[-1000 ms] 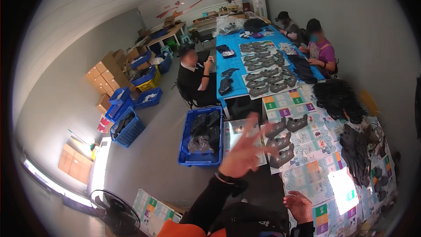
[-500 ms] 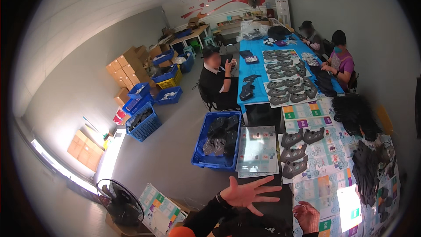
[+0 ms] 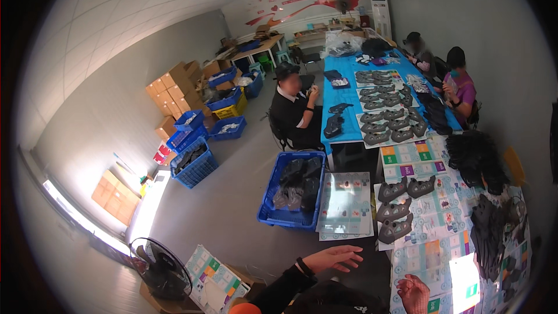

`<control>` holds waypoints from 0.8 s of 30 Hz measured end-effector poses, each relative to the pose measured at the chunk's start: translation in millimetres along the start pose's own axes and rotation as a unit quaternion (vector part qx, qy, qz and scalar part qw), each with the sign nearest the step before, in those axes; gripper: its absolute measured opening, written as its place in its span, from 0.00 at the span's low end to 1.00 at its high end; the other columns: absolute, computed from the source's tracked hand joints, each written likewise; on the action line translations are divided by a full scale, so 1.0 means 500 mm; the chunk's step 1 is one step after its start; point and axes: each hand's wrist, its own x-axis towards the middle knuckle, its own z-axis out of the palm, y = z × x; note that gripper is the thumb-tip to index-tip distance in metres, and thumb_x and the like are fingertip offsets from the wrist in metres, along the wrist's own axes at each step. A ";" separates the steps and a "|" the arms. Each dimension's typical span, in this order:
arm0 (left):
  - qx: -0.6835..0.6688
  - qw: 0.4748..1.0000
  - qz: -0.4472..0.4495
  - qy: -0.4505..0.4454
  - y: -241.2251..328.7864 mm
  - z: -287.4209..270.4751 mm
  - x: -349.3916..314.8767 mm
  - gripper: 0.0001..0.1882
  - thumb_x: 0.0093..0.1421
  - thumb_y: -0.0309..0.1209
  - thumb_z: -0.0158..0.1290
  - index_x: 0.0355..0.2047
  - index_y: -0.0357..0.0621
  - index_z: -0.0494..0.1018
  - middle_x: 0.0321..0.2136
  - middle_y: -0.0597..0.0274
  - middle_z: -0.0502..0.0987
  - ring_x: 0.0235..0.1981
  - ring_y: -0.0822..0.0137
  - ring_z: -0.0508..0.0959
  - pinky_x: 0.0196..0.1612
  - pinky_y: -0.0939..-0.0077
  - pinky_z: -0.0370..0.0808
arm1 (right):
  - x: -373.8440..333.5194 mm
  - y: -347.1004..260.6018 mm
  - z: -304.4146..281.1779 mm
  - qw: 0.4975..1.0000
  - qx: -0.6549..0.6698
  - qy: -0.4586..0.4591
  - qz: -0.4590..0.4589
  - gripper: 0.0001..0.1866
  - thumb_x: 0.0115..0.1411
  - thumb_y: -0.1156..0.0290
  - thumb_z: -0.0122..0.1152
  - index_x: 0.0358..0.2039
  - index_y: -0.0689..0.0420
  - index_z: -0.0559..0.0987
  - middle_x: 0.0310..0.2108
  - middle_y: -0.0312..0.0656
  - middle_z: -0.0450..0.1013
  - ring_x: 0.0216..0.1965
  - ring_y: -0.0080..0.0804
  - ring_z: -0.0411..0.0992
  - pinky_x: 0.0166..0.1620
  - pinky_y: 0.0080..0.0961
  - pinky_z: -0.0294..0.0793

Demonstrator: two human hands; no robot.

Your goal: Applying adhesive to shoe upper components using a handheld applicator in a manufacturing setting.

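Note:
My left hand (image 3: 333,259) is stretched out in the air at the lower middle, its fingers extended and nothing in them; a dark band circles the wrist. My right hand (image 3: 414,293) hovers over the near left edge of the table, fingers loosely bent and no object visible in them. Beyond it on the printed sheets (image 3: 427,250) lie several dark grey moulded shells (image 3: 395,228), curved and with cut-outs, apart from both hands. To the right is a pile of long black pieces (image 3: 487,235). Part of a black item (image 3: 337,299) shows below my left hand.
A blue crate (image 3: 261,212) of dark parts stands left of the table, next to a printed board (image 3: 344,203). Several people sit around the far blue-covered table (image 3: 343,134), which holds more shells. A black fan (image 3: 161,267) stands at lower left; cartons (image 3: 168,90) are stacked behind.
My left hand has turned from spread fingers to a flatter, side-on pose. My right hand has shifted slightly right and down. The view has tilted slightly. The person in purple has raised their hands.

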 end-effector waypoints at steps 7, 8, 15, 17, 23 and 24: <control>-0.003 1.000 -0.014 0.001 -0.028 -0.043 0.024 0.24 0.73 0.41 0.47 0.66 0.51 0.63 0.55 0.63 0.73 0.52 0.72 0.75 0.55 0.72 0.73 | 0.013 0.019 -0.007 1.000 0.012 0.013 0.007 0.24 0.64 0.64 0.57 0.56 0.66 0.74 0.47 0.46 0.77 0.50 0.40 0.74 0.52 0.34 0.71; -0.004 1.000 -0.011 0.003 -0.029 -0.053 0.024 0.24 0.73 0.41 0.47 0.66 0.51 0.63 0.55 0.63 0.73 0.52 0.72 0.75 0.55 0.72 0.73 | 0.018 0.024 -0.001 0.999 0.008 0.041 0.009 0.23 0.65 0.64 0.57 0.55 0.66 0.74 0.45 0.44 0.77 0.49 0.39 0.74 0.51 0.33 0.71; -0.039 0.998 0.048 0.018 -0.017 -0.124 -0.005 0.26 0.74 0.44 0.43 0.66 0.46 0.62 0.56 0.61 0.73 0.52 0.71 0.75 0.56 0.71 0.73 | 0.044 0.037 0.077 0.996 -0.018 0.084 -0.004 0.22 0.64 0.64 0.57 0.53 0.66 0.74 0.40 0.42 0.76 0.45 0.37 0.74 0.49 0.31 0.70; -0.078 0.994 0.081 0.008 0.024 -0.123 -0.024 0.27 0.74 0.47 0.41 0.66 0.43 0.62 0.56 0.59 0.73 0.52 0.69 0.76 0.56 0.70 0.73 | 0.051 0.045 0.081 0.998 0.021 0.038 -0.043 0.24 0.67 0.59 0.53 0.54 0.66 0.74 0.40 0.44 0.76 0.43 0.36 0.73 0.48 0.31 0.70; -0.197 0.928 0.164 -0.269 0.039 -0.195 -0.056 0.35 0.73 0.55 0.34 0.59 0.33 0.67 0.44 0.52 0.80 0.48 0.63 0.79 0.55 0.68 0.72 | 0.046 0.021 0.151 0.930 0.038 -0.365 0.001 0.31 0.72 0.46 0.41 0.45 0.64 0.79 0.39 0.49 0.79 0.34 0.39 0.74 0.40 0.32 0.73; -0.107 0.946 0.136 -0.273 0.050 -0.196 -0.059 0.35 0.73 0.55 0.34 0.57 0.32 0.68 0.39 0.53 0.81 0.46 0.63 0.80 0.54 0.69 0.73 | 0.046 0.026 0.149 0.932 0.037 -0.361 -0.003 0.31 0.72 0.46 0.41 0.45 0.64 0.79 0.39 0.49 0.79 0.34 0.39 0.74 0.40 0.32 0.73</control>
